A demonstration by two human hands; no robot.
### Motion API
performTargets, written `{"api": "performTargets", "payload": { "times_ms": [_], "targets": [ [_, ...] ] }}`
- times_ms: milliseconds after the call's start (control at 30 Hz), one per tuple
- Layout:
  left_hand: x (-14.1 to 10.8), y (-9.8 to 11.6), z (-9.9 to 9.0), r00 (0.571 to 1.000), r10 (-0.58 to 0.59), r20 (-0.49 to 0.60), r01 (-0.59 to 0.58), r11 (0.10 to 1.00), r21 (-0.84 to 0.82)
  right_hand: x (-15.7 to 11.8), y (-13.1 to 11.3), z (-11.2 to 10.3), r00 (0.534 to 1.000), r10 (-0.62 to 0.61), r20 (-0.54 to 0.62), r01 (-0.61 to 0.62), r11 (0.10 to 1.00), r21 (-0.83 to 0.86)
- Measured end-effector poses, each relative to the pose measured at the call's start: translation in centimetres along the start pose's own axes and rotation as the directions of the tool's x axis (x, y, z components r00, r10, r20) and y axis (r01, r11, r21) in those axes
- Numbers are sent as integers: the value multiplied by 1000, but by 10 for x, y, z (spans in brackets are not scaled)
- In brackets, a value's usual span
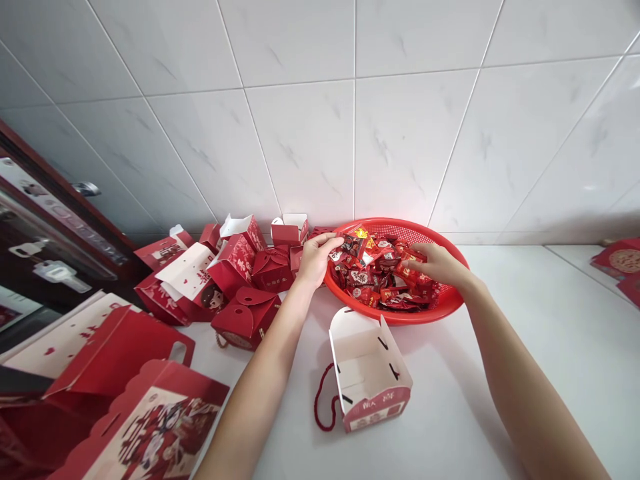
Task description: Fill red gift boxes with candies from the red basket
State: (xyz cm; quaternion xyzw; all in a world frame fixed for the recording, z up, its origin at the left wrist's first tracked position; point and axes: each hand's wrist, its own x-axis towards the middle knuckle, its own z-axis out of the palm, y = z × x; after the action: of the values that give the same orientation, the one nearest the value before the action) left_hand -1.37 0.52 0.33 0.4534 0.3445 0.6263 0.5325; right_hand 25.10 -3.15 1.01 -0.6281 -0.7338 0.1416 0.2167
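A red plastic basket (395, 319) holds a heap of wrapped candies (367, 277) in red and dark shiny wrappers. At the basket's left rim my left hand (320, 257) pinches a candy, its thumb and fingertips closed at the edge of the heap. My right hand (443, 267) reaches over the right rim, with its fingers closed around a red wrapped candy above the pile. In front of the basket stands an open gift box (377, 407), white inside and red outside with white print. A dark red cord handle (325, 400) loops out from its left side.
Several folded red gift boxes (245, 317) crowd the left side against the tiled wall (300, 147). Larger red gift bags (150, 420) lie at the front left, beside a dark cabinet (60, 227) with keys. More red items (620, 263) sit at the far right of the white tabletop (450, 413).
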Motion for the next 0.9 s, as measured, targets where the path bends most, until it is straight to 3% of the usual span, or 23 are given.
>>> {"api": "performTargets", "payload": {
  "times_ms": [200,333,400,467,533,600,900],
  "targets": [
    [-1,1,2,1000,-10,8,10,1000,1,1,4,1,985,137,-108,-148,983,-104],
    [-1,0,1,1000,1,12,-1,1000,15,-1,-2,-5,981,120,-150,-144,977,-157],
    [-1,0,1,1000,6,14,-6,1000,22,-4,-11,-6,993,70,-92,-83,984,-158],
    [-1,-1,0,1000,7,16,-8,1000,28,-7,-22,-4,997,-15,74,25,992,-125],
    [-1,-1,-1,1000,9,20,-10,999,32,-10,-33,2,953,-111,282,134,989,-64],
    [-1,-1,-1,1000,12,21,-13,999,34,-12,-40,10,909,-149,390,181,982,-47],
    [-3,5,1,1000,-22,-3,22,999,-41,-9,-41,24,913,-114,392,181,974,-137]
  ]
}}
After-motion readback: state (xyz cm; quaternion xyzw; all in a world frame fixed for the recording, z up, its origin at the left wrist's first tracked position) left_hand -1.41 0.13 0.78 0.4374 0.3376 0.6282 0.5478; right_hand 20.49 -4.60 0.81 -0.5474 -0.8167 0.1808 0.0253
